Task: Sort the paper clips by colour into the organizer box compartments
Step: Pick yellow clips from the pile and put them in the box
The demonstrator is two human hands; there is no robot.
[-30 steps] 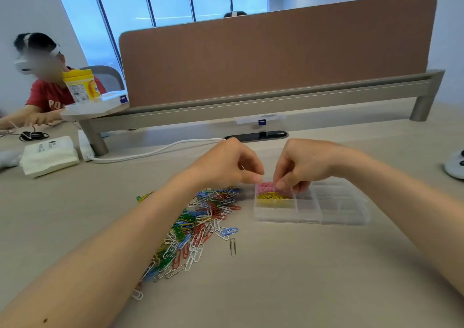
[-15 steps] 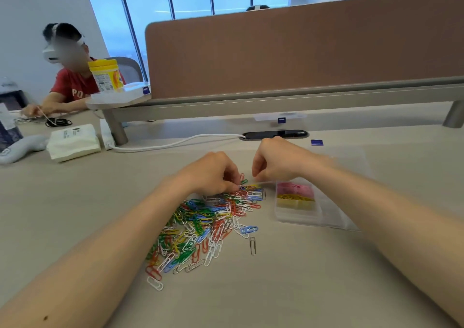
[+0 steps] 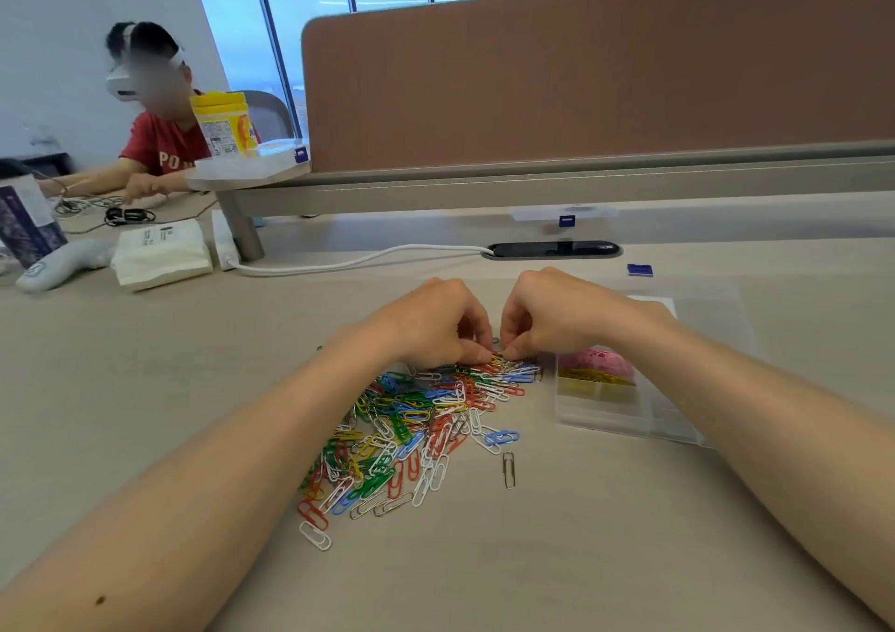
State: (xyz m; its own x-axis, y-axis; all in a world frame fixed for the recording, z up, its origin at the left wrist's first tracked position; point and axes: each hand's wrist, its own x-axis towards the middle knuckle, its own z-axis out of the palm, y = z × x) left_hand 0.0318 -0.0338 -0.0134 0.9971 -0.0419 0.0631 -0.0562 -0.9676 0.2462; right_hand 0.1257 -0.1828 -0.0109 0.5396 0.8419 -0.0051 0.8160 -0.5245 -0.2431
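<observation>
- A person in a red shirt (image 3: 155, 147) is sitting at the far left, wearing a white headset.
- A yellow-lidded canister (image 3: 225, 123) is standing on a small shelf, and a white tissue pack (image 3: 162, 253) is lying on the table (image 3: 581, 559) below it.
- A white cable (image 3: 348, 263) is running across the table towards a dark slot.
- The left hand (image 3: 431, 324) is reaching to the far edge of the pile with its fingers curled, thumb and fingertip pinching together on clips there.
- The paper clips (image 3: 416, 428) are lying in a mixed heap of red, green, blue, yellow and white between the forearms.
- The right hand (image 3: 557, 314) is meeting the left, knuckles up and fingertips pinching the same spot; which clip each is holding is too small to tell.
- A single silver clip (image 3: 508, 469) is lying apart, just right of the heap.
- The organizer box (image 3: 610, 418) is sitting right of the heap, partly under the right forearm, holding pink clips (image 3: 600, 358) in one compartment and yellow clips (image 3: 593, 377) in the next one nearer.
</observation>
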